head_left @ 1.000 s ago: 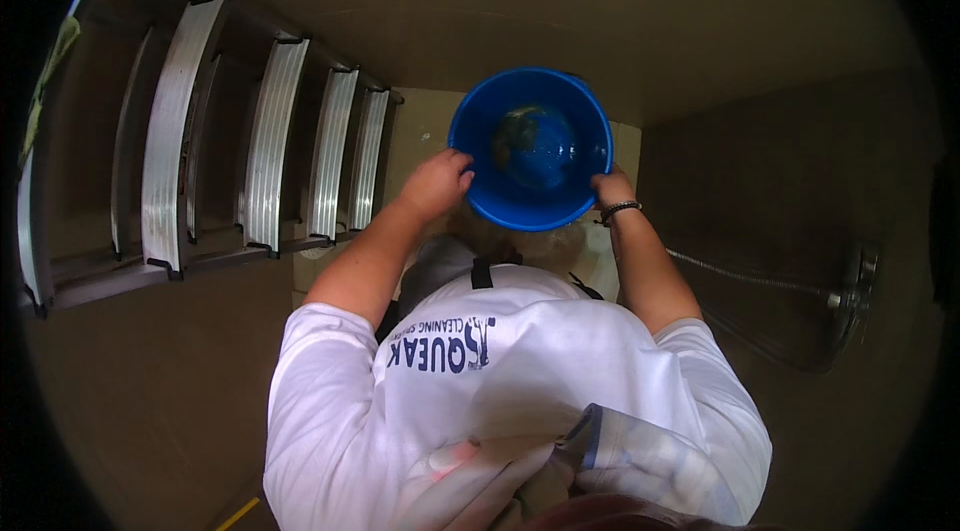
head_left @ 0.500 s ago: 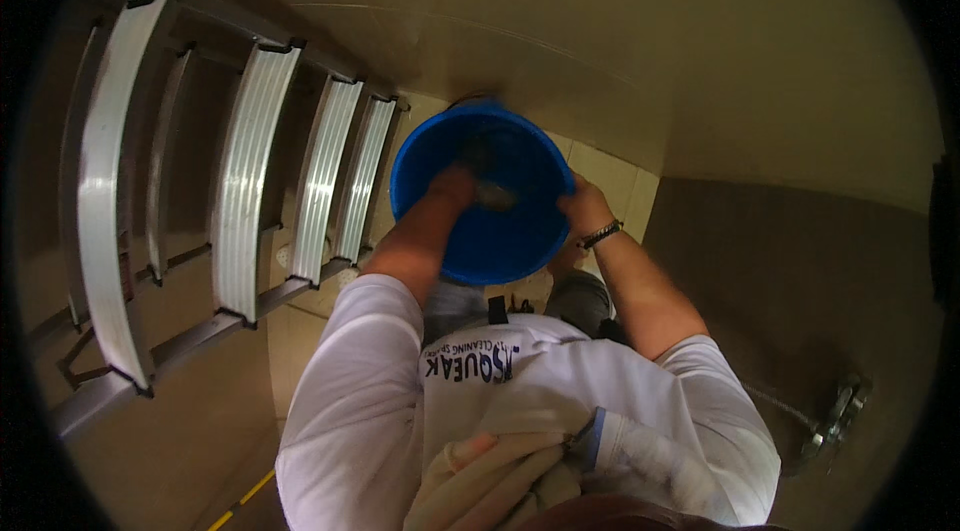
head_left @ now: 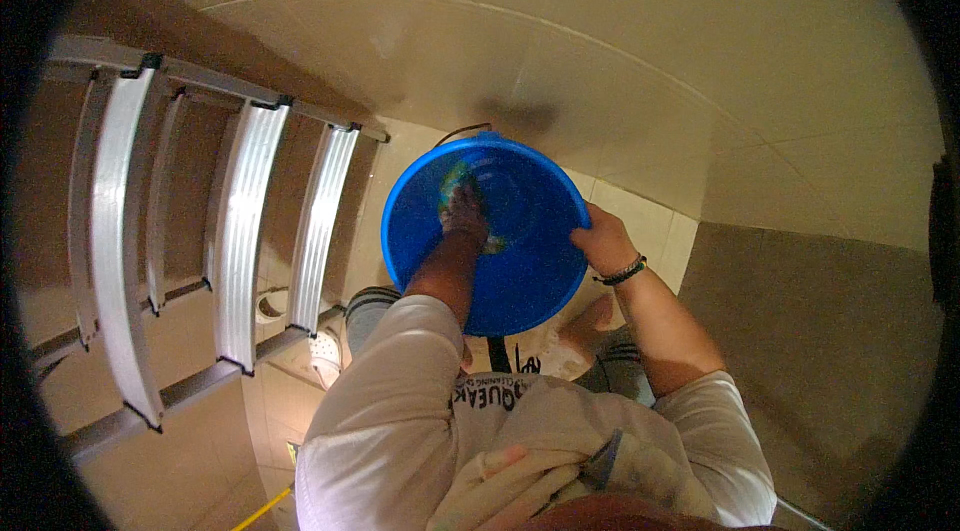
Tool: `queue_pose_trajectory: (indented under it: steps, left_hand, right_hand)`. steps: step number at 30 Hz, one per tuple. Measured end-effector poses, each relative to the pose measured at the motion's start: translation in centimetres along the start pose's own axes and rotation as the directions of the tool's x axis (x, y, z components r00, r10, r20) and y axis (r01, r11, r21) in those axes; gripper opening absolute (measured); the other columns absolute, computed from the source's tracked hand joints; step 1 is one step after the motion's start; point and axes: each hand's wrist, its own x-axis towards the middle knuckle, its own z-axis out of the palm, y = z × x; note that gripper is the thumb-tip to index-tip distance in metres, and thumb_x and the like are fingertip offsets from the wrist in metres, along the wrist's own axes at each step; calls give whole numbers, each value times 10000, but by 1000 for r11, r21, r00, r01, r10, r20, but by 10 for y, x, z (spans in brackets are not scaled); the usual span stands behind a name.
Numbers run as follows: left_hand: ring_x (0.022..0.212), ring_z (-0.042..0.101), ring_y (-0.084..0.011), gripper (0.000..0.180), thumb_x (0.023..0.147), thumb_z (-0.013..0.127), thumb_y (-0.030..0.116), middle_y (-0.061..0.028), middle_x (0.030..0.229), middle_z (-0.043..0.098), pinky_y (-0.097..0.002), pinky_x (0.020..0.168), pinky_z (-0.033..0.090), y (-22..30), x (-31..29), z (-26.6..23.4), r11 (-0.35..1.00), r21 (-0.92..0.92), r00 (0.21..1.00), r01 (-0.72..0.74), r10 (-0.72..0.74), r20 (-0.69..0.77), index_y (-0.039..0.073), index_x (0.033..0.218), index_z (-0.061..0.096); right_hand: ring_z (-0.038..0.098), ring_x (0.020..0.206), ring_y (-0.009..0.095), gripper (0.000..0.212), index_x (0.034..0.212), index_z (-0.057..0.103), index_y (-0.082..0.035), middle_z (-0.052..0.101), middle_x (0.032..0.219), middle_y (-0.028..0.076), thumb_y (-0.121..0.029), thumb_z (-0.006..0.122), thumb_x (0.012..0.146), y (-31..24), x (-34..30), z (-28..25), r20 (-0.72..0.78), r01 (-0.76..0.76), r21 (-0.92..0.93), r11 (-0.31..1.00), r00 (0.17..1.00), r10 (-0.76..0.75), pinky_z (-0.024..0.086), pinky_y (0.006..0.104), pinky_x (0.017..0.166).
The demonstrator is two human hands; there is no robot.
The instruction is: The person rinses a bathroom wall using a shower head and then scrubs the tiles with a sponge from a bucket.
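A round blue bucket [head_left: 520, 296] is tilted so that its inside faces me. My left hand [head_left: 463, 214] reaches deep into it, fingers bent over a green and yellow piece [head_left: 453, 177] against the inner wall, which looks like a sponge or cloth. The hand and the bucket's shadow partly hide that piece. At the bucket's right rim, my right hand [head_left: 604, 239] is closed around the edge, a dark bracelet [head_left: 625, 271] on its wrist. A thin dark handle [head_left: 462, 133] shows behind the far rim.
An aluminium ladder [head_left: 240, 221] stands along the left side. White clogs [head_left: 325, 356] lie on the floor by its lower rail. Beige wall panels [head_left: 600, 41] rise ahead, with a darker panel [head_left: 790, 331] at right. A yellow strip [head_left: 265, 509] crosses the lower left.
The bucket sits lower in view, and the scene is brighter. My left hand has shifted inside it, showing more of the green and yellow piece. My right hand keeps holding the rim.
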Motion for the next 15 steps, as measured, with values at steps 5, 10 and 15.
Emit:
queue_pose_trajectory:
  steps: [5, 10, 15]
  left_hand:
    - [1230, 85, -256, 587, 799, 398, 218, -126, 1333, 61, -390, 915, 261, 22, 41, 22, 988, -146, 992, -46, 28, -127, 92, 1280, 85]
    - [1147, 288, -299, 476, 807, 348, 187, -127, 1297, 195, -389, 881, 330, 38, 73, 65, 973, -130, 979, -189, 176, -101, 107, 1254, 203]
    - [982, 475, -307, 328, 767, 399, 162, -166, 1103, 453, -384, 867, 352, 45, 115, 114, 926, -323, 965, -197, 241, 103, 54, 1068, 477]
  right_hand:
    - [549, 790, 304, 353, 976, 521, -75, 572, 850, 165, -143, 521, 630, 82, 15, 28, -75, -48, 143, 989, 995, 60, 435, 352, 686]
    - [565, 757, 265, 326, 952, 537, -82, 580, 823, 152, -103, 532, 627, 130, 14, 49, -99, -114, 209, 971, 986, 137, 440, 331, 672]
    - [569, 703, 213, 323, 926, 551, -56, 597, 761, 109, -55, 525, 605, 153, 11, 52, -124, -159, 311, 937, 971, 206, 442, 302, 645]
